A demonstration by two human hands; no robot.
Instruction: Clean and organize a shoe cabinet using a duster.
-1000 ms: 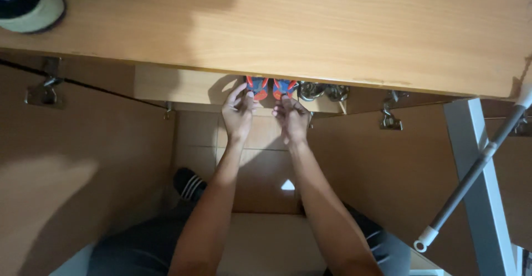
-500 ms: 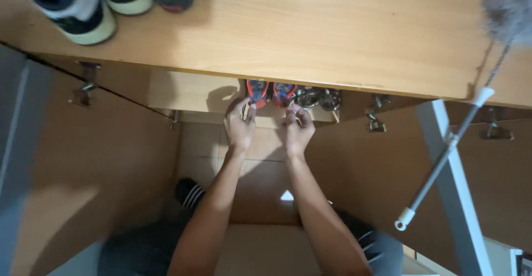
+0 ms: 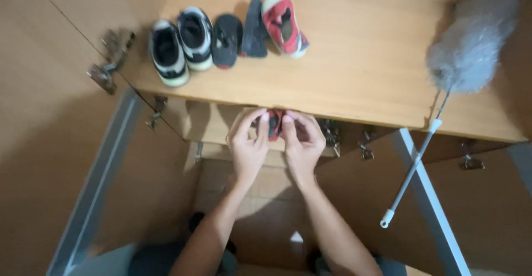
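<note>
Left hand (image 3: 247,143) and right hand (image 3: 302,141) curled together on red shoe (image 3: 274,125), pinching it at shelf (image 3: 354,82) edge, 6 o'clock | shoe row (image 3: 221,35) at 11, toes inward | duster (image 3: 463,60) propped at 3.

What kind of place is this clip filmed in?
Probably a home shoe cupboard: a wooden shelf carries a row of small shoes and a grey feather duster, with door hinges at the sides. Both hands, left hand and right hand, hold a red shoe at the shelf below.
</note>
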